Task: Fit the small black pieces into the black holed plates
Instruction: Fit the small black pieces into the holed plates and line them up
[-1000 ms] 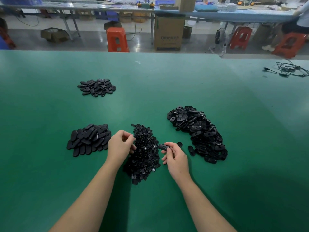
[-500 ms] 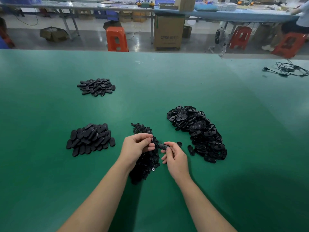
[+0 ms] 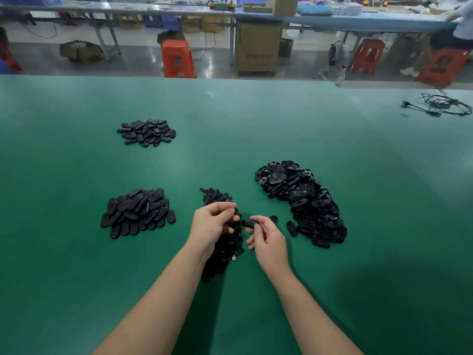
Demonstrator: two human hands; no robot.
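My right hand (image 3: pixel 266 239) pinches a black oval holed plate (image 3: pixel 249 222) between thumb and fingers, just above the green table. My left hand (image 3: pixel 213 225) is curled beside it, fingertips nearly touching the plate; it seems to pinch a small black piece, which is hidden by the fingers. Under and between my hands lies a heap of small black pieces (image 3: pixel 225 247). A big pile of holed plates (image 3: pixel 304 198) sits to the right. Two loose plates (image 3: pixel 291 228) lie by that pile.
Two piles of flat black ovals lie on the left, one near (image 3: pixel 138 212) and one farther back (image 3: pixel 147 131). A black cable bundle (image 3: pixel 440 106) rests at the table's far right. Past the table's far edge stand orange stools (image 3: pixel 178 58), a cardboard box (image 3: pixel 257 48) and a seated person (image 3: pixel 458 29).
My left hand rose from the left side of the small-piece heap and moved right, up against the plate. My right hand kept the plate in place.
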